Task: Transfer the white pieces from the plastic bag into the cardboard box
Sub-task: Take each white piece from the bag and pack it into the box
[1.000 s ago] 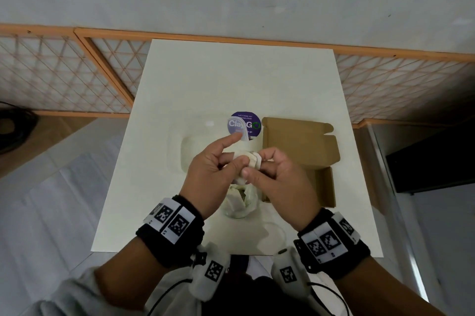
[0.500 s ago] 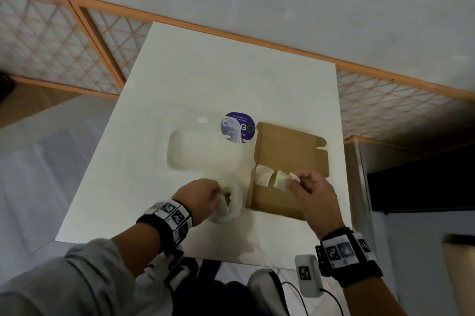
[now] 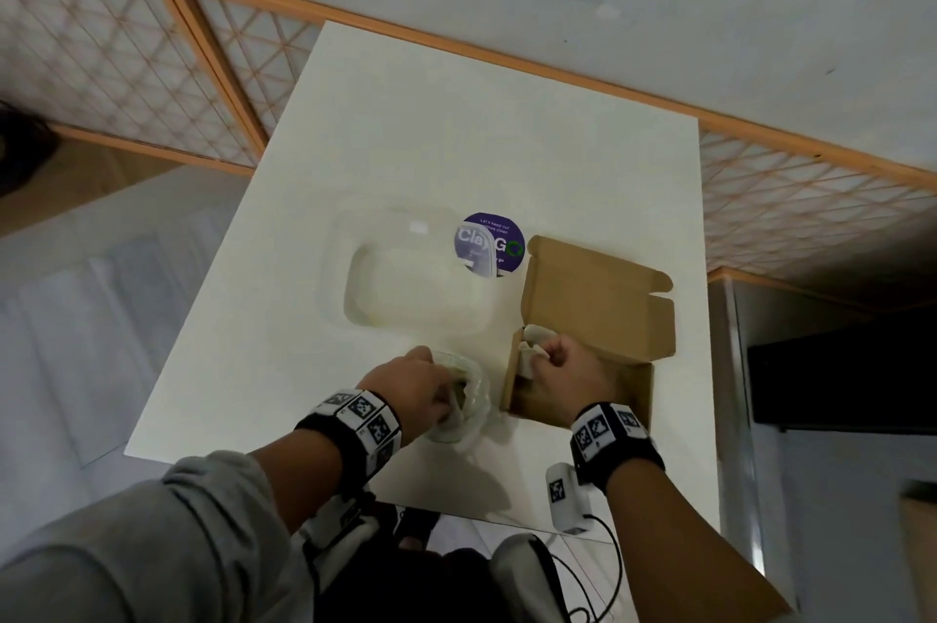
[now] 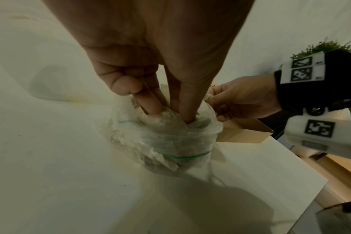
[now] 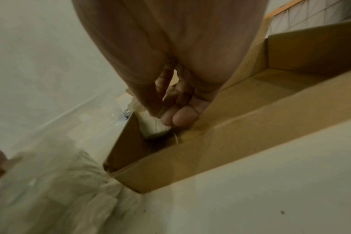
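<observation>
A clear plastic bag (image 3: 469, 402) (image 4: 170, 142) with a green line stands crumpled on the white table, just left of the open cardboard box (image 3: 598, 318) (image 5: 240, 120). My left hand (image 3: 421, 394) (image 4: 166, 114) reaches into the bag's mouth, its finger and thumb tips pressed on the crumpled plastic; whether they pinch anything I cannot tell. My right hand (image 3: 545, 358) (image 5: 166, 117) sits over the box's left end, fingers curled, pinching a white piece (image 3: 530, 353) (image 5: 152, 128) against the inner corner. The bag (image 5: 50, 186) appears blurred in the right wrist view.
A clear plastic tray (image 3: 410, 282) lies behind the bag, beside a round purple sticker (image 3: 494, 244). The box lid (image 3: 603, 287) lies open toward the far side. The table's near edge (image 3: 304, 475) is close to my wrists. A lattice railing runs behind.
A second ago both hands worked together above the bag. Since then my right hand carried the white piece right and down into the box's left end, while my left dropped to the bag's mouth.
</observation>
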The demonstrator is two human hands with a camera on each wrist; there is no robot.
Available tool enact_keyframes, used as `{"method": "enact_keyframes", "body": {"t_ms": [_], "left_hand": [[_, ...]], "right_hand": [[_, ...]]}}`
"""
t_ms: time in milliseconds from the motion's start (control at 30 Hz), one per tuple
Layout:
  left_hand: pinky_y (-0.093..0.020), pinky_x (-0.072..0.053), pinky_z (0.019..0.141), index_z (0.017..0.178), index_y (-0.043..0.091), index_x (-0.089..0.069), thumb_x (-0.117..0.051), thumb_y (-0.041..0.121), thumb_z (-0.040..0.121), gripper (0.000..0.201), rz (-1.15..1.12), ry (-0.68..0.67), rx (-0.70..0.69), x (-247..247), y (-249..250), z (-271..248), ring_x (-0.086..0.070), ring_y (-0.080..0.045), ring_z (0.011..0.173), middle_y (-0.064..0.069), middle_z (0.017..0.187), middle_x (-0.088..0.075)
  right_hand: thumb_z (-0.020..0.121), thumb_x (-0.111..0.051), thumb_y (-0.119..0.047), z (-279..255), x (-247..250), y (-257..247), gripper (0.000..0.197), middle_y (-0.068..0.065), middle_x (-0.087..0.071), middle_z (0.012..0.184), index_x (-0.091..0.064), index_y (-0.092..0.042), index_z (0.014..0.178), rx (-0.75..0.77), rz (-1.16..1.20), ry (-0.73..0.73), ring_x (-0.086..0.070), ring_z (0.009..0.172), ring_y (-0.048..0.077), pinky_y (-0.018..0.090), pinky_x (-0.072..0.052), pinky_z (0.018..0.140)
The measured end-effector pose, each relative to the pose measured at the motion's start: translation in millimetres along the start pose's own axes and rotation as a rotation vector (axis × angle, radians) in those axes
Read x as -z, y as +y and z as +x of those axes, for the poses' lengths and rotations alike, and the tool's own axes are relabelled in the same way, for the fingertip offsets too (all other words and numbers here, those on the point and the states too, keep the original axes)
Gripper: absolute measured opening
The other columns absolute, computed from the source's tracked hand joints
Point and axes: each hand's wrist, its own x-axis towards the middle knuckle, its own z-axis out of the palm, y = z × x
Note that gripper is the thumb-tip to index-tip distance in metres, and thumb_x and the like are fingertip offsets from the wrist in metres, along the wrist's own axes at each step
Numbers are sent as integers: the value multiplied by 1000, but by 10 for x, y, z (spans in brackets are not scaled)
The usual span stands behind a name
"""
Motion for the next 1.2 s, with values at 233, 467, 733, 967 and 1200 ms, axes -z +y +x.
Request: {"method": "enact_keyframes", "body": {"t_ms": [233,467,733,967,1200], "left_hand": [[-35,-51,81,117,29,-66,-57,44,95,28,-22,43,-17,-26,4,12,-62,-25,95,1,112,-53],[-35,-53,85,122,28,-65,-58,49,92,38,56,40,-37,-54,46,32,-60,-25,104,0,115,-52],[-38,-52,88,122,27,-68,-58,35,98,28,173,24,-76,-64,57,75,-59,-27,113,-1,121,-56],[-29,-49,79,97,22,-66,-76,33,90,17,-257,125,15,145,57,-27,-63,-18,93,5,102,-69],[-32,-63,69,112,16,-59,-83,3,82,41,-982,170,28,276,86,-193,-69,-18,67,-7,94,-59]], "right_hand": [[105,-56,-41,53,-133,-26,18,-5,-71,96,-62,-25,111,-44,-5,115,-62,80,11,26,-45,62],[102,-63,-26,-26,-123,-22,22,-4,-69,115,-56,-22,123,-46,154,244,-63,94,14,22,-44,68],[100,-65,-24,-377,-45,16,11,-11,-67,101,-60,-26,109,100,145,277,-66,94,10,24,-53,77],[97,-68,-21,-822,-221,-163,23,-14,-60,105,-65,-29,119,400,80,-84,-62,84,4,18,-53,75],[99,-70,-25,-830,-200,-390,49,-15,-67,120,-53,-32,144,336,218,-307,-68,84,7,23,-58,76]]}}
